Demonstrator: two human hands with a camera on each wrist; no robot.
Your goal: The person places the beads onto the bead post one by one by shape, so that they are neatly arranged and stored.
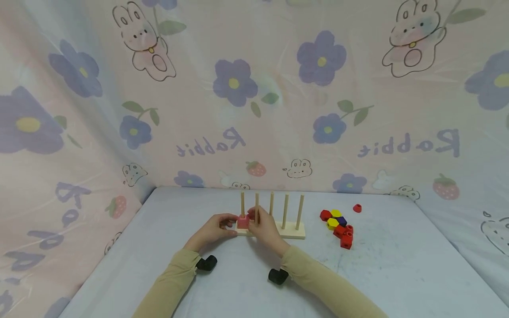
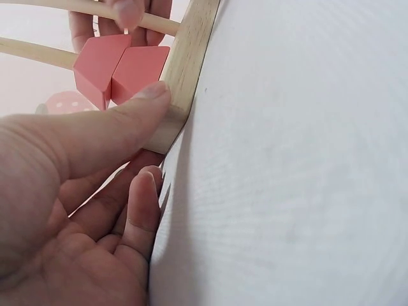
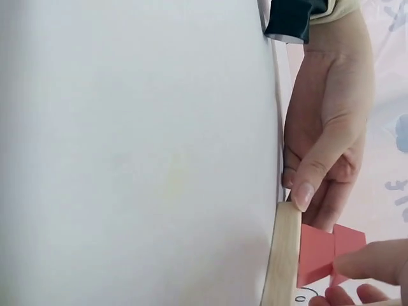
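A wooden peg stand (image 1: 293, 230) with several upright pegs stands on the table. Two red blocks, a lower one (image 2: 141, 73) and an upper one (image 2: 99, 64), are stacked on its leftmost peg. My left hand (image 1: 216, 226) grips the left end of the base, the thumb lying along the wood beside the lower block. From the right, my right hand (image 1: 265, 229) reaches around the second peg and pinches the upper red block by its side, thumb in front and fingers behind. The fingers partly hide the block in the head view.
Right of the stand lies a loose group of beads: red (image 1: 346, 241), yellow (image 1: 332, 224) and dark blue (image 1: 341, 220). One more red bead (image 1: 357, 208) sits apart, farther back. A patterned curtain (image 1: 274, 119) rises behind the table.
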